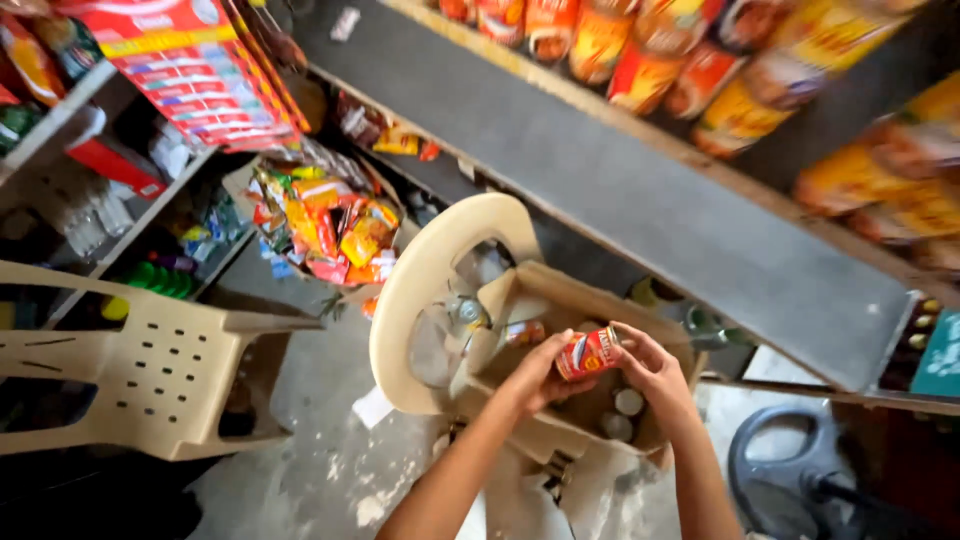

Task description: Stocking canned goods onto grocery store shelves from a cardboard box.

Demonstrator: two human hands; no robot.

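Observation:
Both my hands hold one small red can [588,353] with a printed label, just above an open cardboard box [560,290]. My left hand [535,375] grips the can from the left side. My right hand [650,368] wraps it from the right. Inside the box I see the silver tops of more cans [628,402] and one lying red can [522,333]. The box rests on a beige plastic chair [440,250] whose rounded back rises to its left.
A second beige plastic chair [150,370] stands at the left. A grey shelf board [620,180] runs diagonally above, with rows of orange and red tins [640,50] behind it. Snack packets [330,225] fill a box on the floor. A dark fan base [800,470] sits lower right.

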